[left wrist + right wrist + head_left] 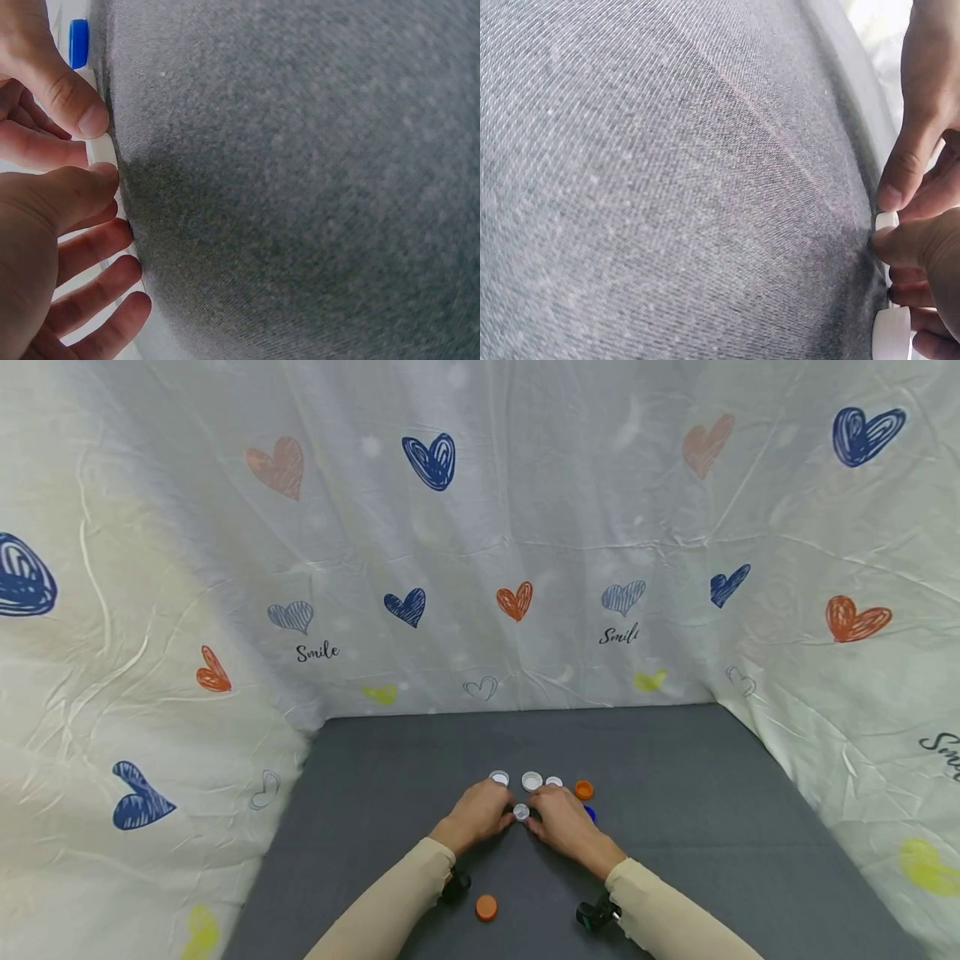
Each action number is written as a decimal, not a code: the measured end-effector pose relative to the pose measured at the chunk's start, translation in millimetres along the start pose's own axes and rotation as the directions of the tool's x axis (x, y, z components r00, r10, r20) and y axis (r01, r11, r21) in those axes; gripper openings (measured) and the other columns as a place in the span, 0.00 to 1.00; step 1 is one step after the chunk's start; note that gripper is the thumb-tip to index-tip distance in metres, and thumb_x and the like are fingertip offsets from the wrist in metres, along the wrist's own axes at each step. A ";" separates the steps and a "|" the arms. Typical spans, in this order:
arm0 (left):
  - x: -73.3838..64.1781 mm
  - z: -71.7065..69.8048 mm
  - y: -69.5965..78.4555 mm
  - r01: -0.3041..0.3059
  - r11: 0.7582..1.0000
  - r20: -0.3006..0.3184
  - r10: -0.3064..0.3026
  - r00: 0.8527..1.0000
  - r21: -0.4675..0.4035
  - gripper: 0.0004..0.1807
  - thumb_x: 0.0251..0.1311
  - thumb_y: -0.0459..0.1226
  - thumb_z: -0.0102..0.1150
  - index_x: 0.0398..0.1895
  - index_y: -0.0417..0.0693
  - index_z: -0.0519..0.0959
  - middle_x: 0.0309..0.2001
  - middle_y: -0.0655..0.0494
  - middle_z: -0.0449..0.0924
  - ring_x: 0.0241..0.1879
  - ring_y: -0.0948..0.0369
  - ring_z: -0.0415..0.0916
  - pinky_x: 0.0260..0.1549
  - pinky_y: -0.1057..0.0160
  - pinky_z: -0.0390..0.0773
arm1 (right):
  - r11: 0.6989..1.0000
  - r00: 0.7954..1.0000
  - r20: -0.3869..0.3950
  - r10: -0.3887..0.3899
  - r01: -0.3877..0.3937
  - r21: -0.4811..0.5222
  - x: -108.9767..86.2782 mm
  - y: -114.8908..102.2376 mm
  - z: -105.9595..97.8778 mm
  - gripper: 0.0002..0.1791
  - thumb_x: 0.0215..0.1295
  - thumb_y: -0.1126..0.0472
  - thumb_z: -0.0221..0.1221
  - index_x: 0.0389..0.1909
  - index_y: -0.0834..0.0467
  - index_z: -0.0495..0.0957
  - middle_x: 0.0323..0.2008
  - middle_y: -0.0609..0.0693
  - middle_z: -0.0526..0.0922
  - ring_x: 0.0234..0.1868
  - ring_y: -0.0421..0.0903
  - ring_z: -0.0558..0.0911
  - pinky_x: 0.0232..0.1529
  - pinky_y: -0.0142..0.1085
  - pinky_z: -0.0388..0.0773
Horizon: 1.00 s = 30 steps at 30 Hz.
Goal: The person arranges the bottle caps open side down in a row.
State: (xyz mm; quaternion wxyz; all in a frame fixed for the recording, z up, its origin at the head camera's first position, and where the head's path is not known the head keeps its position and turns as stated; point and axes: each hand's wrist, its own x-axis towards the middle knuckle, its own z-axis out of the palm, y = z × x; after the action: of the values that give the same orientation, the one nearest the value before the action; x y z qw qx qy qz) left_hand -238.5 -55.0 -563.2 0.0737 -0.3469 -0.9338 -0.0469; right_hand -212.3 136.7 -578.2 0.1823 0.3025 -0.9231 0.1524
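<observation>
Between the two hands, a small white bottle cap lies on the dark grey cloth. My left hand holds its left side with thumb and finger, the other fingers loosely spread in the left wrist view. From the opposite side my right hand pinches the same cap, its thumb close to the left thumb. White caps stand just beyond the hands, one partly behind the left fingers and another behind the right. A blue cap is partly covered by the right hand.
An orange cap sits right of the white ones. Nearer the body, another orange cap lies between the forearms. The grey cloth ends at a white curtain printed with hearts, which also hangs along both sides.
</observation>
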 end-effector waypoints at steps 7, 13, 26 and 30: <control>-1.8 -2.6 -1.5 -0.010 1.000 -0.009 0.010 1.000 -0.009 0.07 0.56 0.45 0.72 0.23 0.59 0.84 0.22 0.64 0.80 0.27 0.61 0.79 0.27 0.59 0.79 | 1.000 1.000 -0.007 0.009 -0.009 0.013 1.0 -3.1 -5.2 0.08 0.50 0.58 0.75 0.29 0.56 0.86 0.31 0.46 0.86 0.35 0.48 0.82 0.39 0.48 0.78; -4.8 -12.7 -1.5 -0.028 1.000 -0.049 0.028 0.998 -0.004 0.04 0.57 0.45 0.71 0.29 0.59 0.87 0.26 0.64 0.84 0.30 0.61 0.81 0.30 0.58 0.80 | 1.000 1.000 -0.020 0.016 -0.016 0.014 3.3 -6.2 -13.7 0.09 0.51 0.58 0.75 0.31 0.56 0.87 0.35 0.47 0.86 0.37 0.48 0.83 0.40 0.47 0.79; -12.3 -37.8 4.6 -0.020 0.998 -0.144 0.013 0.989 -0.051 0.10 0.62 0.46 0.68 0.44 0.56 0.88 0.38 0.64 0.85 0.38 0.63 0.79 0.37 0.61 0.82 | 0.996 0.996 -0.088 0.023 -0.015 0.089 3.5 -12.1 -41.2 0.13 0.57 0.57 0.72 0.43 0.56 0.88 0.43 0.49 0.88 0.47 0.48 0.84 0.50 0.47 0.81; -17.1 -46.8 6.7 -0.037 0.999 -0.195 0.029 0.980 -0.034 0.11 0.61 0.47 0.69 0.44 0.57 0.88 0.41 0.64 0.86 0.40 0.64 0.80 0.40 0.62 0.82 | 0.994 0.991 -0.130 0.008 0.006 0.109 3.3 -15.6 -49.4 0.13 0.58 0.58 0.72 0.44 0.57 0.88 0.44 0.50 0.88 0.48 0.48 0.84 0.50 0.48 0.81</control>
State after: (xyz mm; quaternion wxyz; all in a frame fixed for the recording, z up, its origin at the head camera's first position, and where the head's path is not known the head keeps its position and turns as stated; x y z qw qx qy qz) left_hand -216.5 -67.4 -519.8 0.1591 -0.3573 -0.9152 -0.0968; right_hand -193.2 142.4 -530.3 0.2255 0.3011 -0.8995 0.2223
